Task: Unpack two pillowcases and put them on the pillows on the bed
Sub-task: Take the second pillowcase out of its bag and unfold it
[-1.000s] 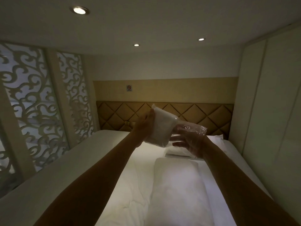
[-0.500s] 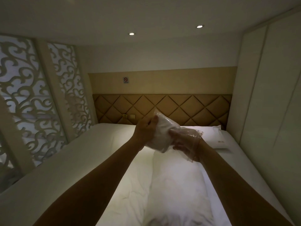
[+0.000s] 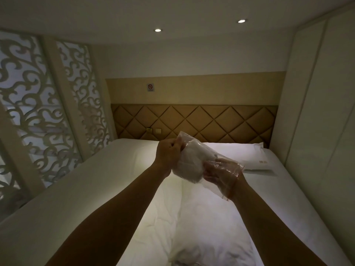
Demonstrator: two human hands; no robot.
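A folded white pillowcase (image 3: pixel 189 164) sits inside a clear plastic bag (image 3: pixel 228 169) that I hold up over the bed. My left hand (image 3: pixel 168 155) grips the bag's far upper end with curled fingers. My right hand (image 3: pixel 219 172) lies behind the loose open end of the plastic and pinches it beside the pillowcase. One bare white pillow (image 3: pixel 207 223) lies lengthwise on the bed below my arms. A second pillow (image 3: pixel 240 152) lies across the head of the bed, with a flat white packet (image 3: pixel 260 166) on it.
The white bed (image 3: pixel 119 189) fills the alcove. A quilted tan headboard (image 3: pixel 201 120) stands at the far end. Carved lattice panels (image 3: pixel 38 112) close the left side, and a plain white wall (image 3: pixel 317 131) runs along the right.
Both hands have lowered the bagged pillowcase and tilted it flatter. The right hand has slid further along the plastic's open end. The view has dipped toward the bed.
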